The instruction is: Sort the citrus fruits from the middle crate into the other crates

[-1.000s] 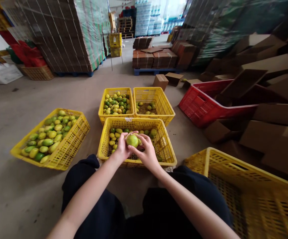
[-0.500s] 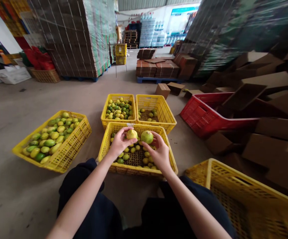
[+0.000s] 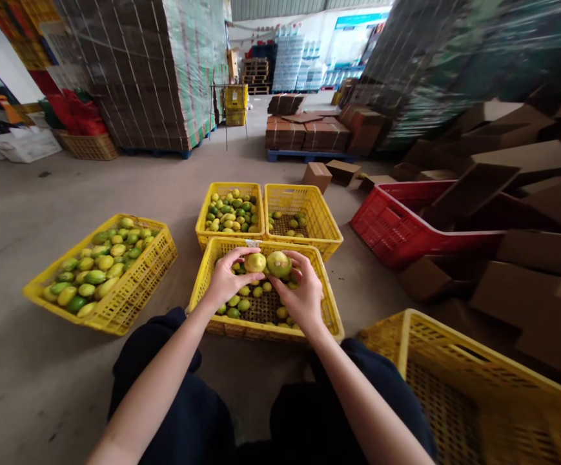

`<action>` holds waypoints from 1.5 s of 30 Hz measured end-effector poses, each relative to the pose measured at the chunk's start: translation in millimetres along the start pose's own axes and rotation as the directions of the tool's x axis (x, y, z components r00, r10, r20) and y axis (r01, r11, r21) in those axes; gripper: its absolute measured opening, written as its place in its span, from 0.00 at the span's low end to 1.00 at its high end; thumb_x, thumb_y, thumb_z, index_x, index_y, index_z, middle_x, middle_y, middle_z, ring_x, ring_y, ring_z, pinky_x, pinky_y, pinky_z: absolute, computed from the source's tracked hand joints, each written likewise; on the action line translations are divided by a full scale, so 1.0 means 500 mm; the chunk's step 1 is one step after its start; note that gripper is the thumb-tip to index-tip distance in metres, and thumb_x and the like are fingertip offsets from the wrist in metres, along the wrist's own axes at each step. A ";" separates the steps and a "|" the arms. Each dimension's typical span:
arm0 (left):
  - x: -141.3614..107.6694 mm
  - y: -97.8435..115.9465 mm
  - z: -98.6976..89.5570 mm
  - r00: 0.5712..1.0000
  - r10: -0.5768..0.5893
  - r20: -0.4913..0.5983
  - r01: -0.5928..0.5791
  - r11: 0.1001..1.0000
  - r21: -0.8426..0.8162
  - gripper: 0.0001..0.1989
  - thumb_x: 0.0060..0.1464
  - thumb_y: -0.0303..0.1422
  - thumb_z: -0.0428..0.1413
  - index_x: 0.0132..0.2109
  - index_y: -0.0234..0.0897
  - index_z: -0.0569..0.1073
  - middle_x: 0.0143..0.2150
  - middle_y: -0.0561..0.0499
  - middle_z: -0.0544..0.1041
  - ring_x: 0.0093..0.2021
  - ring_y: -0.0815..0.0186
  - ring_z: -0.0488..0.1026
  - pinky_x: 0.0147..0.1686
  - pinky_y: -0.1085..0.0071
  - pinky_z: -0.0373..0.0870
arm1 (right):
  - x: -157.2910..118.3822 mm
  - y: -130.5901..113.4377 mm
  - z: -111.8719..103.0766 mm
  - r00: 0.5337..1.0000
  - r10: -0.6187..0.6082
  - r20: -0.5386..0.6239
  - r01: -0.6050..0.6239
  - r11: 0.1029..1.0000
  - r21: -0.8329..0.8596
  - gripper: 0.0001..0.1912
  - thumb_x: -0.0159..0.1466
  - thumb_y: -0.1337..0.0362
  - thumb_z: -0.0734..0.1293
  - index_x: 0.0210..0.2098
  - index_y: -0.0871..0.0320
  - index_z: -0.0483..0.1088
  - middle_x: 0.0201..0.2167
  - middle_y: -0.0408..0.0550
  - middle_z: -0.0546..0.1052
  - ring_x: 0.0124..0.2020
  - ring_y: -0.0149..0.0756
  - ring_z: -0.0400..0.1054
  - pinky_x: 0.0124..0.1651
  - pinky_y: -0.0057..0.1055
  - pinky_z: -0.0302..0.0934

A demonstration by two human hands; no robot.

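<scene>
Yellow fruit (image 3: 255, 263) and larger, greener fruit (image 3: 279, 264), both roundish, snug in partly curled left fingers (image 3: 246, 279) and right fingers (image 3: 281, 289) respectively.

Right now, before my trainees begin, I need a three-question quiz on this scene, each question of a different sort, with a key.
1. True or false: the left hand and the right hand each hold a citrus fruit.
2. The hands are above a crate of which colour? A) red; B) yellow; C) white.
3. Just beyond it, which holds more citrus fruit: the left crate or the right crate?

Key: 1. True. 2. B. 3. The left crate.
</scene>
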State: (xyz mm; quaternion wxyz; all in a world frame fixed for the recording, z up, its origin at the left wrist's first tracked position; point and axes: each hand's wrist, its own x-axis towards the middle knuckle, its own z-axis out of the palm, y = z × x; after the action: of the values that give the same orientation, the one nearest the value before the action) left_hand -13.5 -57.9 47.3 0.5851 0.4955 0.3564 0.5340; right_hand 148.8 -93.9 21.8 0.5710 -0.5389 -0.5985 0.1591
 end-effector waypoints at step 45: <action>0.014 -0.034 -0.015 0.948 -0.314 0.053 0.299 0.820 -0.488 0.09 0.51 0.23 0.58 0.41 0.34 0.75 0.39 0.50 0.78 0.35 0.70 0.76 0.41 0.71 0.74 | 0.016 -0.014 -0.017 0.833 0.456 0.313 -0.541 0.558 0.629 0.19 0.48 0.59 0.74 0.40 0.52 0.75 0.34 0.40 0.77 0.35 0.33 0.71 0.36 0.28 0.66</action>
State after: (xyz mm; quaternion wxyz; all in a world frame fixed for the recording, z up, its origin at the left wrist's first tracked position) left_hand -14.6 -48.7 29.7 0.7639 0.2595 0.2931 0.5130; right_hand 154.9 -93.7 33.8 0.6262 -0.4205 -0.3472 0.5572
